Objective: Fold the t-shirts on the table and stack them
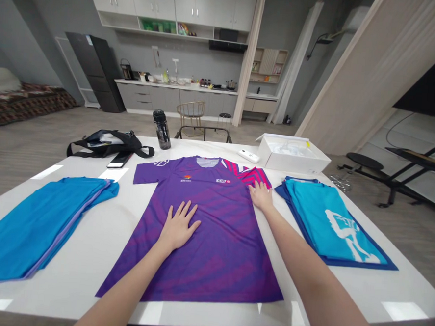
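Note:
A purple short-sleeved T-shirt [216, 241] lies spread out on the white table [126, 211], its collar at the far side and its hem near me. My left hand [180, 225] rests flat on the middle of its front, fingers spread. At the pink-striped sleeve on the right, my right hand [261, 195] touches the cloth by the shoulder with its fingers stretched out. Neither hand holds anything. The shirt's front looks mostly smooth, with small logos across the chest.
Blue folded garments [40, 226] lie at the left, and a stack of folded blue shirts [324, 219] lies at the right. Along the far side are a black bag [111, 142], a phone [119, 160], a dark bottle [162, 130], a white device [249, 156] and an open white box [295, 160].

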`<state>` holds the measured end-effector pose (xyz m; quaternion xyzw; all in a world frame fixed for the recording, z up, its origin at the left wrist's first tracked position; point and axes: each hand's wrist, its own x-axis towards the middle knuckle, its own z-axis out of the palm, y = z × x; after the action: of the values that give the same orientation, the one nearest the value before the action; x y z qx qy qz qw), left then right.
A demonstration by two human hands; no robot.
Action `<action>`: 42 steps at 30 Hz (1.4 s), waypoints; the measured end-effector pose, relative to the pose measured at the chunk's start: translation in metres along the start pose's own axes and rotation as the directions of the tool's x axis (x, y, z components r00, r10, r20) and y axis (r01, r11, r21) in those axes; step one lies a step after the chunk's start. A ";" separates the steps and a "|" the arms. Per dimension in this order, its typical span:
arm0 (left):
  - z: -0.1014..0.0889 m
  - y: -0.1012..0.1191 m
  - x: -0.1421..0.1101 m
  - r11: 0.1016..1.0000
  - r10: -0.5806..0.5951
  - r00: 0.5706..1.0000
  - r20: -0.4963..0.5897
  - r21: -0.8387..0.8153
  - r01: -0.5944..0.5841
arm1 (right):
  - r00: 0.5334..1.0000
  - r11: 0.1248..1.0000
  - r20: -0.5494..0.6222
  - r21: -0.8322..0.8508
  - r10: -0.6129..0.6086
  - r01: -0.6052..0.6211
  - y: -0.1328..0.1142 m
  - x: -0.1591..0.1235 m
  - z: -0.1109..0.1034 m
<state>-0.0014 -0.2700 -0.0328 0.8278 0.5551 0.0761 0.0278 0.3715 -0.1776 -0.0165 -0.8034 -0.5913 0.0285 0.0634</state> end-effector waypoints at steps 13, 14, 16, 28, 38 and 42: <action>-0.001 0.001 0.000 1.000 -0.004 1.000 0.002 -0.006 0.004 | 0.995 0.995 -0.097 -0.098 0.000 -0.010 0.016 -0.013 0.005; -0.001 0.001 0.000 1.000 -0.005 1.000 0.001 -0.004 0.005 | 0.995 0.995 -0.093 -0.092 0.027 -0.035 0.016 -0.010 0.003; -0.001 0.001 0.001 1.000 -0.004 1.000 0.002 -0.002 0.004 | 0.993 0.995 -0.102 -0.076 0.056 -0.064 0.015 -0.001 0.001; 0.003 0.000 -0.003 1.000 0.022 1.000 -0.011 0.009 -0.022 | 0.998 0.992 0.048 0.117 -0.048 0.042 -0.006 0.105 0.011; 0.004 0.001 -0.001 1.000 0.002 1.000 0.015 0.002 -0.002 | 0.996 0.999 0.075 0.022 -0.045 0.044 0.015 0.139 0.036; 0.004 0.012 0.001 1.000 0.001 1.000 0.024 -0.004 -0.001 | 0.994 0.997 0.079 0.019 -0.072 0.071 0.021 0.149 0.036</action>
<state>0.0107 -0.2734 -0.0349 0.8288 0.5543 0.0672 0.0359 0.4317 -0.0387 -0.0502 -0.7795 -0.6214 0.0629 0.0472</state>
